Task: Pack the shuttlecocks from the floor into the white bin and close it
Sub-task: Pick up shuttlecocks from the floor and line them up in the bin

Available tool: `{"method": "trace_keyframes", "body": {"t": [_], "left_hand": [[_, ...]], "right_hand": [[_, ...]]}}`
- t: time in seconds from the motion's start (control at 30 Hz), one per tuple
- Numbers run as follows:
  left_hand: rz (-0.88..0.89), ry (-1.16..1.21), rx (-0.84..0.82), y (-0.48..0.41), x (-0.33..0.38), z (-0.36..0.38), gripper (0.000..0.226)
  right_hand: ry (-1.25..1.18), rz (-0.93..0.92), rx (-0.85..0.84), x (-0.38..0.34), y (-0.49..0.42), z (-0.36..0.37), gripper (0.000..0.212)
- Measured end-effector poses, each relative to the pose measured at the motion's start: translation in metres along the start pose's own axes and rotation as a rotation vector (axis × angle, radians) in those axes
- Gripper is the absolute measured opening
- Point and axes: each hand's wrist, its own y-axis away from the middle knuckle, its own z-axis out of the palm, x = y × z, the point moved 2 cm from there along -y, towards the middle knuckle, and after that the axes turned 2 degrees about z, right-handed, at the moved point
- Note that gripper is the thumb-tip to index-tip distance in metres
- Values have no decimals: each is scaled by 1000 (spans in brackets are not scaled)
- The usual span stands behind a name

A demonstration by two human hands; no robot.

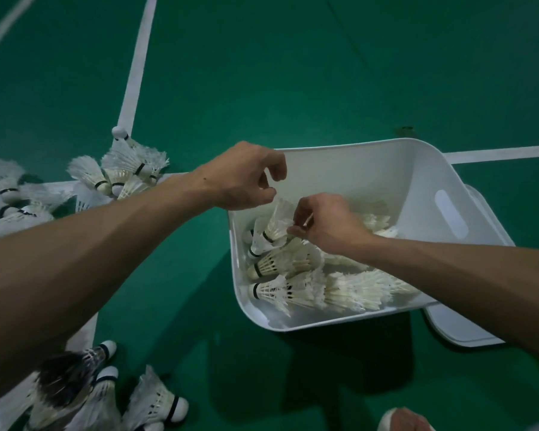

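- right hand (324, 227) pinches a white feathered shuttlecock (273, 227) in the white plastic bin (371, 178); left hand (246, 178) curls empty.
- many floor shuttlecocks (122, 172) remain — flat white lid (467, 334) off.

R hand (319, 227) pinches shuttlecock (272, 228) in white bin (355, 175); L hand (246, 178) curled.

**Where Things Lie on the Floor**

We find the bin (355, 169) on the floor (293, 73), right of centre. Its lid (467, 331) lies at its right side, partly hidden by it. Shuttlecocks (293, 293) lie heaped in the bin. Left of the bin, one floor heap (122, 169) lies farther off, and another (156, 402) lies at the near left corner.
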Motion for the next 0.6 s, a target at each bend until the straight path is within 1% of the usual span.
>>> {"method": "trace_keyframes", "body": {"t": [0.1, 0.17, 0.27, 0.37, 0.47, 0.6], "left_hand": [[29, 3, -10, 1, -1, 2, 22], [39, 5, -15, 1, 0, 2, 26], [53, 5, -16, 2, 3, 1, 35], [61, 0, 4, 5, 4, 0, 41], [80, -25, 56, 9, 3, -2, 43], [69, -70, 129, 20, 1, -10, 48]], "right_hand": [[-2, -28, -114, -4, -1, 14, 14], [37, -43, -167, -7, -3, 20, 14], [59, -34, -194, -7, -4, 18, 16], [39, -24, -206, -7, 2, 7, 28], [95, -11, -163, -8, 11, -7, 32], [175, -22, -20, -16, 17, -29, 31]]}}
